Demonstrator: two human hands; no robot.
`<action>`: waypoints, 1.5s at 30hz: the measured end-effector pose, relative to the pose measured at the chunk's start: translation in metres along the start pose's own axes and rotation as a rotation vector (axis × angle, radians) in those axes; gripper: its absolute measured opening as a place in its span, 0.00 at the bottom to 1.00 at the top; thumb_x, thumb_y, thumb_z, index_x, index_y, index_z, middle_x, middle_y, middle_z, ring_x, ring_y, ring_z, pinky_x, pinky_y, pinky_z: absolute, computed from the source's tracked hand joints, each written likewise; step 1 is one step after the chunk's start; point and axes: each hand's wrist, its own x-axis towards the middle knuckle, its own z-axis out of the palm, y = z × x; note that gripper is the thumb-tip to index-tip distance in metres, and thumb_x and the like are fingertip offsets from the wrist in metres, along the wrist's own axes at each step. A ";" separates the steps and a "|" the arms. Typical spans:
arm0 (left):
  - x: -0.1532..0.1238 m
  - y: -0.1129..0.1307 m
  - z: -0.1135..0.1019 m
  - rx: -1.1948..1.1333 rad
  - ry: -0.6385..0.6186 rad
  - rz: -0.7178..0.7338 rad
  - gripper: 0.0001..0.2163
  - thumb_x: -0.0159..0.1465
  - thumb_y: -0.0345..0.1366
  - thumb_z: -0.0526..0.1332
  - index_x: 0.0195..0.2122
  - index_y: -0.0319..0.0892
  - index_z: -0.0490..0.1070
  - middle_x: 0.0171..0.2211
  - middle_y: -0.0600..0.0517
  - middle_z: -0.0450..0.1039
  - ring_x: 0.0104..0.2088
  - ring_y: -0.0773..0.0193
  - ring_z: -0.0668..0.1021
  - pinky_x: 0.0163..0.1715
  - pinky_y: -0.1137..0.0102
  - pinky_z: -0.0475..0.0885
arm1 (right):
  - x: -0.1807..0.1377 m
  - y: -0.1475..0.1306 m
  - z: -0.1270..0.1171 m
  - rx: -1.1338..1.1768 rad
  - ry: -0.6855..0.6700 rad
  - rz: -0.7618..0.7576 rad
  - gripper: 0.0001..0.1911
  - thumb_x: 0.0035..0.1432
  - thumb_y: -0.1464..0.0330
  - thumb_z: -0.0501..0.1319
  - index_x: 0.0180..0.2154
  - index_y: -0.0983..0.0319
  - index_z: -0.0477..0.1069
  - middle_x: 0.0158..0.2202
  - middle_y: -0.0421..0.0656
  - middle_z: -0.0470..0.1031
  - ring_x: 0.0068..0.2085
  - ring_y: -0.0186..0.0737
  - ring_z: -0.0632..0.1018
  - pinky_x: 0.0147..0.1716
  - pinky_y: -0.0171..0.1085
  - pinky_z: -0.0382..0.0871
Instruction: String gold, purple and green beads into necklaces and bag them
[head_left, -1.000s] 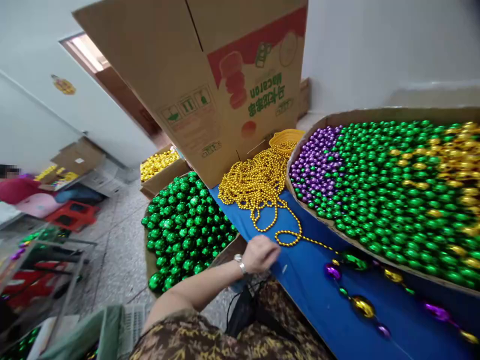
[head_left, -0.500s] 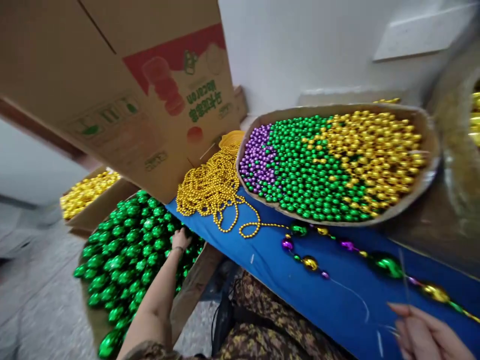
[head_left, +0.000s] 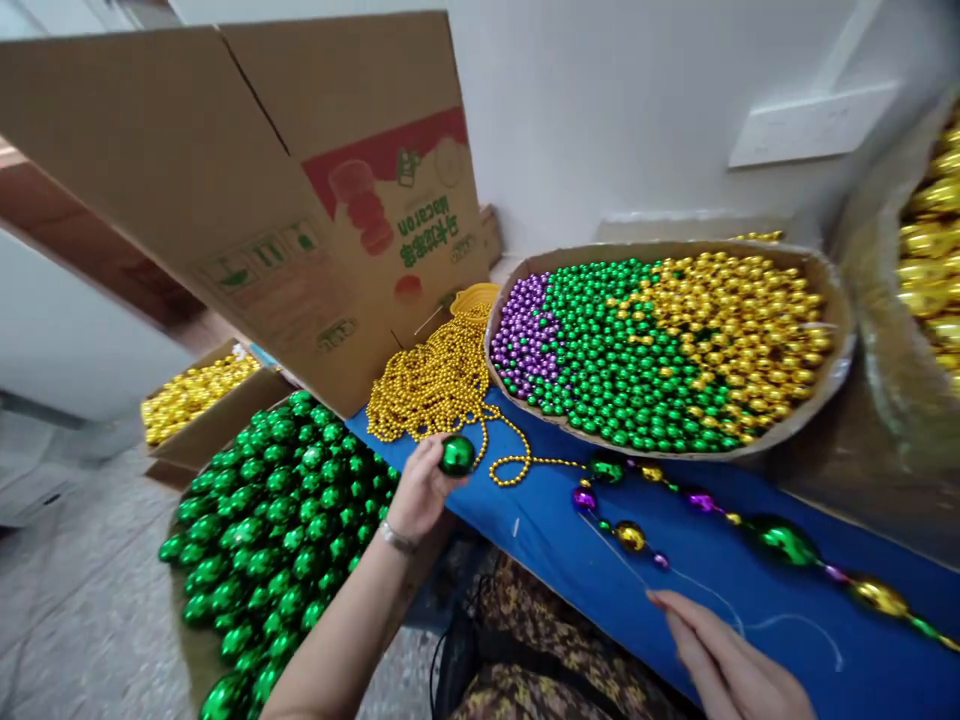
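Observation:
My left hand (head_left: 420, 488) is closed on a large shiny green bead (head_left: 457, 455), held just above the near-left edge of the blue table (head_left: 547, 520). It hovers beside a box heaped with big green beads (head_left: 277, 500). My right hand (head_left: 720, 655) is at the bottom right, its fingers pinching a thin clear thread (head_left: 750, 620). That thread runs to a strand of green, gold and purple beads (head_left: 675, 500) lying across the blue surface. A pile of small gold bead chains (head_left: 435, 385) lies behind my left hand.
A cardboard tray (head_left: 832, 370) holds purple, green and gold beads. A big open carton (head_left: 247, 190) leans over the table's far left. A box of gold beads (head_left: 191, 395) sits on the floor, and a bag of gold beads (head_left: 930, 250) shows at the right edge.
My left hand went down into the green bead box, then came up to the table edge holding one green bead. My right hand has come into view, pinching the thread.

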 end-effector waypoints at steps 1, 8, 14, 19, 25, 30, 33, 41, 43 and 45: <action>-0.003 -0.002 0.021 -0.127 -0.100 -0.063 0.17 0.57 0.45 0.62 0.44 0.41 0.69 0.40 0.48 0.73 0.36 0.61 0.76 0.30 0.67 0.75 | 0.003 -0.005 0.000 -0.026 0.020 -0.025 0.11 0.64 0.66 0.50 0.45 0.57 0.68 0.38 0.40 0.80 0.34 0.34 0.81 0.34 0.26 0.75; -0.011 -0.029 0.109 -0.513 -0.380 -0.438 0.15 0.58 0.40 0.63 0.43 0.38 0.69 0.38 0.47 0.75 0.39 0.56 0.78 0.36 0.66 0.75 | 0.000 -0.014 -0.014 -0.135 0.096 0.023 0.12 0.64 0.69 0.50 0.45 0.59 0.70 0.38 0.41 0.80 0.35 0.36 0.81 0.31 0.28 0.75; -0.017 -0.038 0.130 -0.544 -0.399 -0.446 0.11 0.58 0.38 0.63 0.40 0.39 0.69 0.38 0.47 0.76 0.40 0.54 0.78 0.38 0.62 0.74 | -0.009 -0.013 -0.016 -0.154 0.107 0.037 0.12 0.64 0.70 0.50 0.44 0.60 0.70 0.37 0.42 0.80 0.35 0.35 0.81 0.31 0.28 0.75; -0.023 -0.040 0.135 -0.530 -0.358 -0.447 0.12 0.58 0.39 0.63 0.39 0.38 0.68 0.38 0.46 0.75 0.43 0.52 0.77 0.40 0.62 0.73 | -0.011 -0.013 -0.013 -0.179 0.113 0.035 0.13 0.64 0.70 0.49 0.43 0.61 0.71 0.37 0.42 0.80 0.35 0.36 0.81 0.32 0.29 0.76; -0.035 -0.038 0.142 -0.473 -0.382 -0.328 0.12 0.57 0.36 0.65 0.40 0.42 0.66 0.40 0.50 0.71 0.38 0.61 0.75 0.41 0.59 0.73 | -0.010 -0.014 -0.013 -0.231 0.118 0.048 0.15 0.64 0.69 0.48 0.42 0.61 0.73 0.36 0.43 0.80 0.34 0.37 0.81 0.30 0.29 0.76; -0.050 -0.042 0.151 -0.335 -0.417 -0.175 0.20 0.49 0.31 0.70 0.41 0.45 0.65 0.43 0.52 0.68 0.40 0.64 0.73 0.40 0.67 0.72 | -0.009 -0.013 -0.008 -0.293 0.125 0.060 0.16 0.65 0.69 0.46 0.41 0.62 0.73 0.36 0.44 0.80 0.33 0.37 0.81 0.30 0.31 0.75; -0.053 -0.044 0.153 -0.313 -0.435 -0.128 0.21 0.49 0.31 0.70 0.42 0.45 0.64 0.46 0.50 0.67 0.41 0.64 0.73 0.37 0.70 0.72 | -0.010 -0.012 -0.008 -0.275 0.124 0.069 0.16 0.65 0.69 0.46 0.41 0.62 0.73 0.36 0.43 0.80 0.35 0.36 0.81 0.32 0.30 0.75; -0.051 -0.047 0.156 -0.198 -0.479 -0.031 0.23 0.46 0.31 0.71 0.42 0.44 0.65 0.46 0.49 0.67 0.42 0.62 0.72 0.39 0.70 0.70 | -0.011 -0.008 -0.010 -0.376 0.156 0.009 0.15 0.64 0.69 0.48 0.41 0.62 0.74 0.35 0.43 0.80 0.32 0.37 0.81 0.31 0.32 0.75; -0.052 -0.046 0.157 -0.217 -0.501 -0.083 0.22 0.47 0.32 0.71 0.42 0.44 0.65 0.46 0.49 0.67 0.41 0.61 0.72 0.37 0.68 0.72 | -0.010 -0.009 -0.009 -0.391 0.169 0.004 0.15 0.65 0.70 0.48 0.41 0.62 0.73 0.35 0.43 0.80 0.32 0.37 0.81 0.32 0.32 0.75; -0.053 -0.045 0.159 -0.260 -0.511 -0.155 0.22 0.49 0.33 0.70 0.43 0.45 0.64 0.45 0.49 0.65 0.40 0.61 0.72 0.34 0.67 0.73 | -0.009 -0.010 -0.008 -0.377 0.173 0.014 0.15 0.65 0.70 0.47 0.41 0.63 0.73 0.36 0.44 0.80 0.33 0.36 0.81 0.32 0.31 0.74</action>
